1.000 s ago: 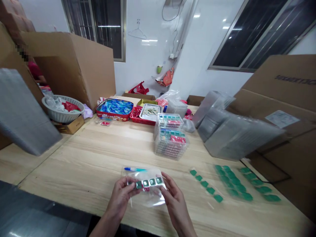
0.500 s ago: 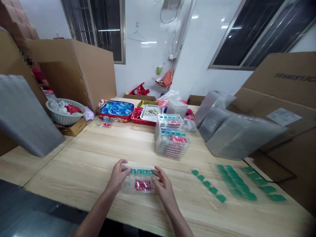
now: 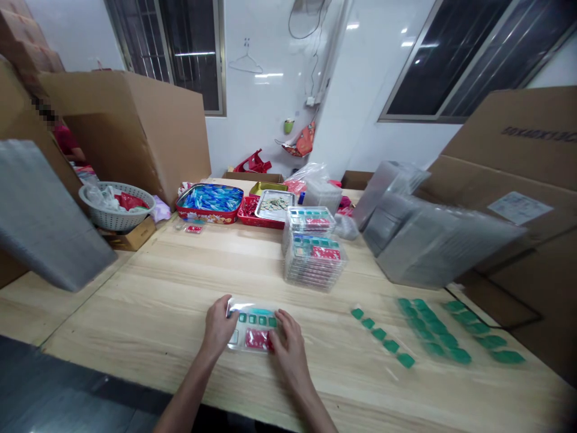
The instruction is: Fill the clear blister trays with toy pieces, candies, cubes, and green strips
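Note:
A clear plastic tray [image 3: 253,340] lies on the table in front of me. It has a row of several green squares [image 3: 253,320], a light blue strip [image 3: 262,311] along its far side and a red packet with white marks [image 3: 256,338]. My left hand [image 3: 219,328] grips its left edge, thumb on the near face. My right hand [image 3: 288,344] is closed on the right end, fingers at the far corner and thumb over the end of the red packet. Beyond my hands stands a stack of similar filled trays [image 3: 315,267].
Clear trays holding green pieces [image 3: 435,331] lie at the right. Behind them lean stacked clear plastic trays [image 3: 433,240] and a cardboard box [image 3: 509,156]. A tin of blue packets [image 3: 211,203], a metal tray of small pieces [image 3: 274,205] and a white basket [image 3: 116,207] stand farther back.
My right hand has shifted left and its thumb now covers the red packet's end. The blue strip and a bright glare at the tray's far edge show more plainly.

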Action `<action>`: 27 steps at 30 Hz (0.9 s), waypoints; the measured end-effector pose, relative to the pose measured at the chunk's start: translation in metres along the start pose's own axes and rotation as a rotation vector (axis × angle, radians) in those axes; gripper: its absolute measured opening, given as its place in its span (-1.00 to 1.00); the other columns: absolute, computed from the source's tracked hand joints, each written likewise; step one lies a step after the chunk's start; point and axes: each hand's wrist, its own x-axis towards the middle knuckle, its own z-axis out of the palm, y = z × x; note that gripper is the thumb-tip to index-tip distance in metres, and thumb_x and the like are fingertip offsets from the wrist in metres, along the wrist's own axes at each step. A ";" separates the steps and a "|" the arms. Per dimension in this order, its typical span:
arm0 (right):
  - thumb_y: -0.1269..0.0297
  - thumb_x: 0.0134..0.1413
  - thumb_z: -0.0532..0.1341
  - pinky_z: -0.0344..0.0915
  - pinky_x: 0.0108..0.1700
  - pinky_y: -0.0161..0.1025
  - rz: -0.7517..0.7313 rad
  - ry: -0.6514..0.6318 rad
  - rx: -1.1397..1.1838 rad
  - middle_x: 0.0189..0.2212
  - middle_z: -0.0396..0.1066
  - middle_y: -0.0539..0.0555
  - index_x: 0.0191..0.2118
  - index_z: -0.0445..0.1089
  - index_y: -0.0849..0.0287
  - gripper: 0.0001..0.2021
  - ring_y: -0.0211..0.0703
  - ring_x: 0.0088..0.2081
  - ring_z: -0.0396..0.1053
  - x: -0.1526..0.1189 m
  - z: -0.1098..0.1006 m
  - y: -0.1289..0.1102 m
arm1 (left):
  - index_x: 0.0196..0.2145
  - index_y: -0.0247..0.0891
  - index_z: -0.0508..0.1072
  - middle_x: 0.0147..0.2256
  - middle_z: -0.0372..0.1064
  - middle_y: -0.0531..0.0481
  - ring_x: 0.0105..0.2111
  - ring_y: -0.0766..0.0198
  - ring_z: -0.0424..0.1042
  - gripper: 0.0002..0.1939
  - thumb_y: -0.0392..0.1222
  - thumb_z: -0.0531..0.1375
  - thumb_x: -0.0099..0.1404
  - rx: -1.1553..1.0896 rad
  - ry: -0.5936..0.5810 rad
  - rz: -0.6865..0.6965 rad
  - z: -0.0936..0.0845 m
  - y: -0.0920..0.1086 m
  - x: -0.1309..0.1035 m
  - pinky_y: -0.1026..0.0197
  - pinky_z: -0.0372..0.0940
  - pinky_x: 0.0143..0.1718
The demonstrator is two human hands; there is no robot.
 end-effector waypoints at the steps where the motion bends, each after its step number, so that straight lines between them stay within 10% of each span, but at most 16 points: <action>1: 0.25 0.03 0.09 0.15 0.15 0.06 0.005 -0.011 -0.004 0.05 0.33 0.20 0.01 0.36 0.14 -0.61 0.06 0.10 0.23 0.000 0.000 0.001 | -0.11 -0.43 0.44 -0.37 0.42 -0.08 -0.33 0.19 0.38 -0.61 -0.32 0.15 0.07 0.096 -0.005 0.023 -0.001 0.001 -0.001 0.17 0.24 -0.21; 10: 0.21 0.09 0.05 0.15 0.10 0.07 -0.012 -0.018 -0.163 0.05 0.35 0.22 0.10 0.28 0.16 -0.56 0.09 0.09 0.25 -0.006 0.001 -0.001 | -0.07 -0.39 0.42 -0.23 0.41 -0.15 -0.15 0.12 0.36 -0.62 -0.17 0.12 0.19 0.422 -0.007 0.087 0.001 -0.015 -0.004 0.15 0.21 -0.06; 18: 0.13 0.17 0.03 0.10 0.14 0.20 -0.022 -0.042 -0.263 -0.01 0.43 0.24 0.03 0.37 0.20 -0.60 0.11 0.09 0.29 -0.015 -0.015 0.001 | -0.42 -0.27 0.50 -0.36 0.41 -0.14 -0.25 0.08 0.35 -0.68 -0.18 -0.03 0.27 0.508 0.007 0.145 -0.007 -0.023 -0.025 0.08 0.22 -0.15; 27: 0.14 0.20 0.01 0.42 -0.07 -0.28 -0.028 0.199 0.129 -0.04 0.47 0.13 0.10 0.35 0.17 -0.57 -0.07 -0.06 0.46 0.003 -0.032 0.011 | -0.25 -0.22 0.51 -0.34 0.55 -0.08 -0.35 0.10 0.51 -0.57 0.13 0.14 0.08 -0.307 -0.109 -0.031 0.028 -0.036 -0.018 0.20 0.41 -0.34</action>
